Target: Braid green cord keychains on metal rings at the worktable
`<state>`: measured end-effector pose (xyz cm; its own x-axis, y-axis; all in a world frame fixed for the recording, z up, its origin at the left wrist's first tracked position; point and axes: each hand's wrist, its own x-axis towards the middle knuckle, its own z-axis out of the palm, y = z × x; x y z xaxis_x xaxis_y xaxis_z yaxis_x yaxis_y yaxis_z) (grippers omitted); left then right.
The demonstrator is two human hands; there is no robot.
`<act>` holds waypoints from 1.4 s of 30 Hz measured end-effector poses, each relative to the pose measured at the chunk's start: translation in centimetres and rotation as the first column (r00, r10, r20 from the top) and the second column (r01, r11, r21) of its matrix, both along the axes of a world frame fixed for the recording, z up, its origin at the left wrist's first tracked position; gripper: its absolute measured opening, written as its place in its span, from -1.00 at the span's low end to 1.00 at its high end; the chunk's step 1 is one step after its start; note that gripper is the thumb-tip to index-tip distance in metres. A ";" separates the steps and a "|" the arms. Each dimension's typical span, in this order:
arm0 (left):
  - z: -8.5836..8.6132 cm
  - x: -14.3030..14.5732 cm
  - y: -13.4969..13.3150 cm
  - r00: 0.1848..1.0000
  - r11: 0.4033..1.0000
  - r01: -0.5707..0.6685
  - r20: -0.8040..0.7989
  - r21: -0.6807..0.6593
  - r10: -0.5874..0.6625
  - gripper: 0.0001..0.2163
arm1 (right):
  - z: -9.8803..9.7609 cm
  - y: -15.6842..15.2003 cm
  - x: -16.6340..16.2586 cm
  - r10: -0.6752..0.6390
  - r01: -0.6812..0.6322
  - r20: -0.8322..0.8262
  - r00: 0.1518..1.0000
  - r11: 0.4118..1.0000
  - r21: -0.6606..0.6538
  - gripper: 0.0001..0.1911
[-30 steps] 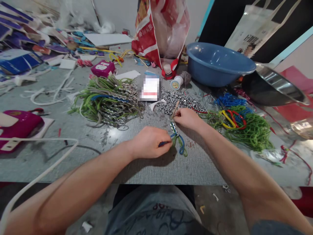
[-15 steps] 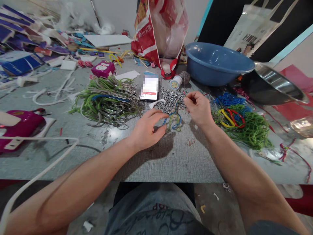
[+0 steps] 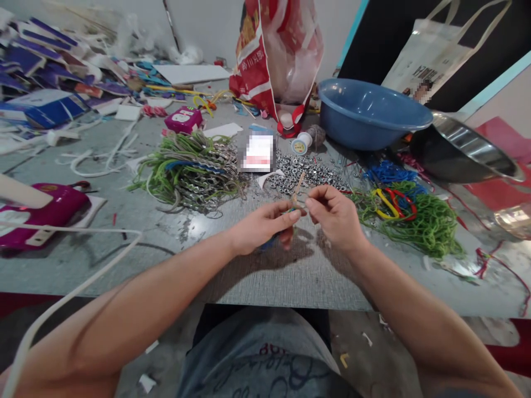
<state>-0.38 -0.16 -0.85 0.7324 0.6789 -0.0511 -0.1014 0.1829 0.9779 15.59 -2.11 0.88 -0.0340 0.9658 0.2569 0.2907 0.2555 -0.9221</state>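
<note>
My left hand (image 3: pixel 269 224) is closed, thumb and fingers pinching a blue-and-green cord (image 3: pixel 295 209), most of it hidden by the fingers. A thin tan strand (image 3: pixel 299 185) stands up from the cord between my hands. Close beside it, my right hand (image 3: pixel 334 215) is closed in a pinch, the thumb against the forefinger. What sits in that pinch is too small to make out. Just beyond both hands lie many small metal nuts (image 3: pixel 321 172). A bundle of green and grey cords strung with metal pieces (image 3: pixel 193 177) lies to the left.
A phone (image 3: pixel 258 152) and a white thread spool (image 3: pixel 301 142) lie behind the nuts. To the right are green cords (image 3: pixel 440 221), red-and-yellow-handled scissors (image 3: pixel 394 203), a blue basin (image 3: pixel 369 119) and a metal bowl (image 3: pixel 468 143). A purple device (image 3: pixel 53 213) and white cable (image 3: pixel 83 282) are left.
My left hand has picked the blue-and-green cord up off the table and closed on it. My right hand has come down and nearer to the left. The view has shifted slightly.
</note>
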 end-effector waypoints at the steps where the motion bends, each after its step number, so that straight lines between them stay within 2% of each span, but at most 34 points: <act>1: 0.1 -0.1 0.0 1.000 0.997 0.003 -0.003 -0.071 -0.003 -0.73 | -0.3 0.1 0.3 -0.023 0.023 -0.016 1.000 1.000 -0.013 -0.91; 4: 0.2 -0.3 0.2 0.995 0.983 -0.074 -0.076 -0.171 0.061 -0.77 | -1.2 0.4 1.2 -0.067 0.063 -0.055 0.996 0.996 -0.070 -0.88; 7: 0.4 -0.6 0.3 0.980 0.986 -0.100 -0.184 -0.132 0.075 -0.80 | -2.0 0.5 1.6 -0.105 0.097 -0.095 0.990 0.991 -0.092 -0.88; 12: 0.9 -1.0 0.5 0.965 0.997 -0.052 -0.262 -0.063 0.034 -0.74 | -2.8 0.7 1.9 -0.142 0.128 -0.143 0.980 0.987 -0.101 -0.86; 16: 1.2 -1.8 0.9 0.937 0.994 0.113 -0.333 -0.006 -0.108 -0.63 | -3.1 0.9 2.0 -0.154 0.139 -0.147 0.977 0.984 -0.108 -0.85; 18: 1.1 -2.1 1.2 0.926 0.988 0.136 -0.364 0.066 -0.103 -0.64 | -3.2 0.9 2.1 -0.156 0.140 -0.150 0.976 0.984 -0.109 -0.84; 21: 1.0 -2.3 1.6 0.931 0.984 -0.017 -0.357 0.178 0.080 -0.70 | -3.3 1.2 2.3 -0.173 0.156 -0.165 0.971 0.982 -0.111 -0.84; 25: 1.3 -2.5 2.0 0.940 0.951 -0.244 -0.193 0.191 0.281 -0.78 | -3.5 1.4 2.2 -0.177 0.153 -0.166 0.970 0.977 -0.148 -0.83; 30: 2.1 -3.3 2.5 0.914 0.910 -0.404 0.005 0.097 0.406 -0.89 | -4.3 1.0 1.2 -0.064 0.015 -0.150 0.987 0.951 -0.310 -0.81; 33: 2.4 -4.0 3.0 0.879 0.869 -0.474 0.018 0.141 0.476 -0.91 | -4.4 0.8 1.1 -0.031 -0.013 -0.139 0.990 0.951 -0.310 -0.81; 36: 2.7 -4.4 3.3 0.838 0.818 -0.530 -0.008 0.224 0.546 -0.89 | -3.5 1.2 2.3 -0.091 0.087 -0.014 0.996 0.978 -0.190 -0.81; 38: 3.0 -4.6 3.5 0.781 0.767 -0.615 0.004 0.183 0.625 -0.91 | -2.5 1.7 3.9 -0.203 0.211 0.156 0.967 0.977 -0.031 -0.82; 40: 3.1 -4.7 3.7 0.688 0.684 -0.724 0.026 0.087 0.725 -0.93 | -1.5 2.4 6.1 -0.368 0.351 0.350 0.862 0.930 0.113 -0.83; 42: 3.2 -5.0 4.1 0.602 0.601 -0.799 0.054 0.025 0.797 -0.89 | -0.7 2.9 8.7 -0.528 0.498 0.509 0.680 0.842 0.210 -0.82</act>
<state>-5.39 3.90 2.32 -0.1008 0.9949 0.0062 -0.2193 -0.0283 0.9752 24.25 0.78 0.18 0.3189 0.8594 0.3996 0.8217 -0.0406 -0.5684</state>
